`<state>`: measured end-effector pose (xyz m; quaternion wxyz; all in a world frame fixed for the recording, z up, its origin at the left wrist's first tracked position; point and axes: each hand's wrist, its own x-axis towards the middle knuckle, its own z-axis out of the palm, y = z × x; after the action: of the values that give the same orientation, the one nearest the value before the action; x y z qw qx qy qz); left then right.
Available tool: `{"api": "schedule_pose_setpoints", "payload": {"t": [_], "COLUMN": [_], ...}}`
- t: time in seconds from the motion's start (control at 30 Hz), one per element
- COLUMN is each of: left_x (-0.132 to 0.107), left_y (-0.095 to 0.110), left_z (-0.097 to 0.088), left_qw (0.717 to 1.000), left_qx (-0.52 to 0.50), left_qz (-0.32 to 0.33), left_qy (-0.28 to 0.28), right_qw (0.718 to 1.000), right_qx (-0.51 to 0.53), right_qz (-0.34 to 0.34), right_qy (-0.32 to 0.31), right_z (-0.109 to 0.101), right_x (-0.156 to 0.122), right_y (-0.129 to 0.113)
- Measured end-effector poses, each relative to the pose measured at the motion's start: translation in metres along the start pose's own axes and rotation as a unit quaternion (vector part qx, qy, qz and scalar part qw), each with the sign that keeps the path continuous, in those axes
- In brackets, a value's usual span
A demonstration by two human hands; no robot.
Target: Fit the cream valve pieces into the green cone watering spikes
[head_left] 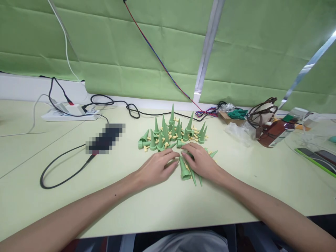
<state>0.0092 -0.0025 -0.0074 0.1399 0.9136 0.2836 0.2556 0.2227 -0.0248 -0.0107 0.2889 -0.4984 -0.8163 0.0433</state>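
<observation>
A cluster of green plastic cone spikes (172, 133) stands and lies on the pale green table (157, 199), mixed with small yellow pieces (195, 137). My left hand (156, 167) lies palm down just in front of the cluster, fingers stretched toward the cones. My right hand (201, 160) also lies palm down, fingers extended, resting over several cones that lie flat (185, 170). The fingertips of both hands almost meet near one lying cone. Neither hand visibly grips anything.
A white power strip (69, 113) with black cables sits at the back left, and a black cable loop (60, 171) curls on the left. A brown bag (271, 131), plastic wrap (237, 132) and phones (319, 157) crowd the right. Green cloth hangs behind.
</observation>
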Motion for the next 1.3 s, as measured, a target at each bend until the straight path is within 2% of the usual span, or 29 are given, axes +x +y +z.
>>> {"api": "schedule_pose_setpoints", "payload": {"t": [0.17, 0.23, 0.37, 0.93, 1.1, 1.2, 1.3], "left_x": [-0.0035, -0.0039, -0.0028, -0.0027, -0.0034, -0.0037, -0.0039], "left_y": [0.0032, 0.0037, 0.0039, 0.0037, 0.0023, 0.0020, 0.0027], "left_z": [-0.0017, -0.0026, -0.0051, -0.0056, -0.0037, -0.0022, -0.0009], "left_qw": [0.993, 0.989, 0.988, 0.991, 0.993, 0.996, 0.997], "left_qx": [0.011, 0.020, 0.028, 0.011, 0.014, 0.018, 0.019], "left_qz": [0.097, 0.117, 0.110, 0.054, 0.049, 0.059, 0.070], "left_qy": [-0.061, -0.083, -0.105, -0.121, -0.107, -0.071, -0.023], "right_qw": [0.998, 0.996, 0.995, 0.995, 0.995, 0.996, 0.997], "right_qx": [0.022, 0.031, 0.036, 0.023, 0.011, -0.007, -0.033], "right_qz": [-0.007, -0.011, -0.015, -0.027, -0.038, -0.050, -0.060], "right_qy": [0.059, 0.081, 0.094, 0.094, 0.091, 0.072, 0.024], "right_z": [-0.0032, -0.0045, -0.0050, -0.0033, -0.0055, -0.0073, -0.0098], "right_x": [0.0004, 0.0007, 0.0010, -0.0002, -0.0014, -0.0028, -0.0046], "right_y": [-0.0029, -0.0048, -0.0069, -0.0043, -0.0067, -0.0080, -0.0098]}}
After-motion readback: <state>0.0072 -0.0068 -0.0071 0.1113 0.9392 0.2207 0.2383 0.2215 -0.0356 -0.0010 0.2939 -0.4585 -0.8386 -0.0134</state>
